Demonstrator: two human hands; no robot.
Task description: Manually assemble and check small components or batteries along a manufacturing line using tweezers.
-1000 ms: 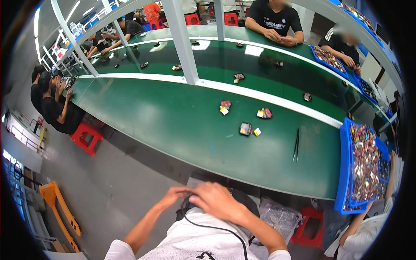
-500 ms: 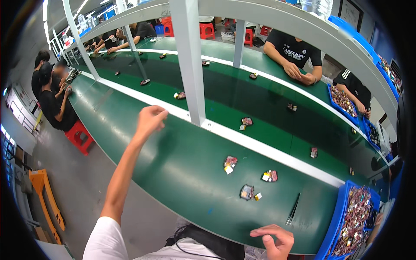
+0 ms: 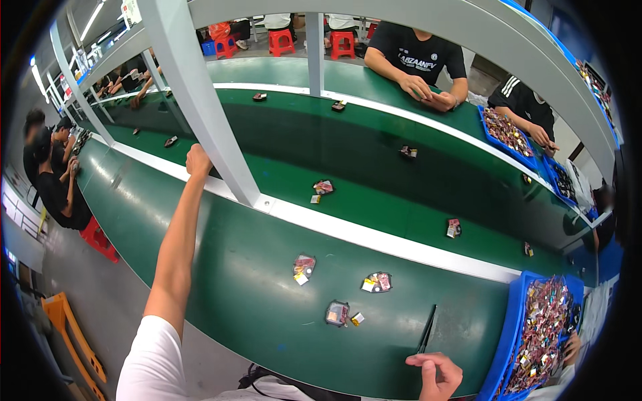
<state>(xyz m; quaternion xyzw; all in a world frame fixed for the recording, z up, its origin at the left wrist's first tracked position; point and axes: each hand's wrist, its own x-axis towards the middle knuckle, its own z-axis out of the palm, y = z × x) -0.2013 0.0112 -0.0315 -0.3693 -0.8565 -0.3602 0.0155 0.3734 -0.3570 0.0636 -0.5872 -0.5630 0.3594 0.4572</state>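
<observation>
My left hand (image 3: pixel 198 161) is stretched out over the white rail, beside a grey post (image 3: pixel 200 100). Its fingers are curled closed, and what they hold, if anything, is hidden. Near the bench's front edge hovers my right hand (image 3: pixel 438 375), fingers loosely bent and apart, nothing in it. Black tweezers (image 3: pixel 428 329) lie just beyond its fingertips. Between the hands, on the green bench, sit three small electronic assemblies in dark housings: one at the left (image 3: pixel 304 267), one at the right (image 3: pixel 378 282), and one nearest me (image 3: pixel 338 313) with a yellow-white piece (image 3: pixel 358 319) beside it.
A blue bin (image 3: pixel 513 334) heaped with small wired parts stands at the right. Beyond the white rail (image 3: pixel 374 244), a dark green belt (image 3: pixel 294 154) carries several similar assemblies. Co-workers sit across and at the far left. A grey shelf beam (image 3: pixel 428 15) runs overhead.
My view has shifted, so the bench items sit farther left. My left hand has reached farther out to the rail and its fingers have closed. My right hand is now closer to the tweezers.
</observation>
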